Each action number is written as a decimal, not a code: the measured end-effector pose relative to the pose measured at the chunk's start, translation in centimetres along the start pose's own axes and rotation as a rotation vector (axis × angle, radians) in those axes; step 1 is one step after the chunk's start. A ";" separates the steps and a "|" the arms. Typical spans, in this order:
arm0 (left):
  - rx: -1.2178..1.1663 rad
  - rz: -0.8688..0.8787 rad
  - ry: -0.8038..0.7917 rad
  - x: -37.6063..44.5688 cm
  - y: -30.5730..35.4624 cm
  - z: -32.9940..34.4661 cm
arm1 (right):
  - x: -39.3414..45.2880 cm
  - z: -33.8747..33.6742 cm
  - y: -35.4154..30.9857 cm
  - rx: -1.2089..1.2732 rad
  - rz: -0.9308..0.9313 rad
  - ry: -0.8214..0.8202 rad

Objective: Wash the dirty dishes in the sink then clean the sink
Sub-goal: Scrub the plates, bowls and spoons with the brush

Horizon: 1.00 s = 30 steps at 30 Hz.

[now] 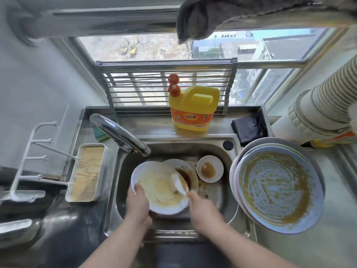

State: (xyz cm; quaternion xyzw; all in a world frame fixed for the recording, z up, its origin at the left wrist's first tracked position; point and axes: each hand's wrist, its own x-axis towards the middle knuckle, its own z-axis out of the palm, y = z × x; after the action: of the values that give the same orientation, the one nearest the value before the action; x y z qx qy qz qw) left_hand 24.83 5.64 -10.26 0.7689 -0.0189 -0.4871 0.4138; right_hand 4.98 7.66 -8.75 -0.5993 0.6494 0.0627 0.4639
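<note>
Dishes crowd the sink (pixel 228 192), and the biggest, a smeared stack of plates (pixel 278 192) on its right rim, overhangs the basin and could slide in if bumped. Over the basin, the left hand (pixel 138 202) grips a greasy bowl (pixel 160 187) by its rim while the right hand (pixel 202 207) pinches a white spoon (pixel 179 183); either could slip.

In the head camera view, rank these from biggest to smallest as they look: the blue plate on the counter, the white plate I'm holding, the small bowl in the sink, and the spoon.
1. blue plate
2. white plate
3. small bowl
4. spoon
The blue plate sits higher and nearer the camera, so its lead may be exaggerated.
</note>
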 end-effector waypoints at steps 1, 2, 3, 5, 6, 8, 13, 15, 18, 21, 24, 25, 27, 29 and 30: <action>0.006 -0.004 0.004 0.6 0.3 0.0 | -1.6 0.9 -0.6 0.058 -0.039 -0.031; 0.012 -0.004 -0.007 0.7 0.4 0.2 | -2.6 1.6 -1.8 0.078 -0.086 -0.066; 0.031 -0.006 -0.030 0.4 0.5 0.6 | -2.6 1.8 -2.9 0.102 -0.115 -0.062; 0.041 -0.022 -0.072 -0.8 0.5 1.0 | -0.6 0.2 -4.0 0.065 -0.120 -0.011; 0.025 -0.019 -0.090 -1.0 0.5 0.8 | 0.4 -1.3 -3.5 0.023 -0.072 0.015; 0.029 0.013 -0.093 -0.6 1.3 0.4 | 0.6 -3.2 -1.2 -0.051 0.020 0.041; 0.115 0.012 -0.079 0.8 2.7 -0.3 | -4.4 0.5 -3.8 0.017 -0.143 -0.066; 0.125 0.009 -0.100 0.5 2.3 -0.5 | -2.2 -0.7 -3.5 -0.016 -0.115 -0.016; 0.085 0.009 -0.089 0.9 3.1 -1.0 | -0.8 -2.4 -1.2 -0.050 -0.033 0.036; 0.091 0.032 -0.081 1.3 3.8 -1.0 | -4.4 -0.1 -3.0 0.001 -0.189 -0.020; 0.117 0.037 -0.137 0.9 3.5 -1.0 | -2.7 -1.5 -2.1 -0.023 -0.120 0.020; 0.105 0.025 -0.151 0.9 3.6 -1.0 | -1.5 -2.6 -1.1 -0.024 -0.071 0.043; 0.091 0.023 -0.148 0.9 4.1 -1.2 | -1.4 -3.2 -0.7 -0.007 -0.070 0.042; 0.075 0.047 -0.128 1.0 4.6 -1.2 | -4.0 -1.6 -1.8 0.009 -0.169 0.008; 0.073 0.062 -0.123 1.0 4.7 -1.1 | -5.0 -0.5 -1.9 0.009 -0.181 -0.021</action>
State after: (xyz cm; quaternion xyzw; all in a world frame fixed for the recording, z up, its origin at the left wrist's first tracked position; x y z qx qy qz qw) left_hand 28.01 2.80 -7.72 0.7511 -0.0861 -0.5194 0.3984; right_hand 5.52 10.40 -4.16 -0.6528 0.5879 0.0240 0.4772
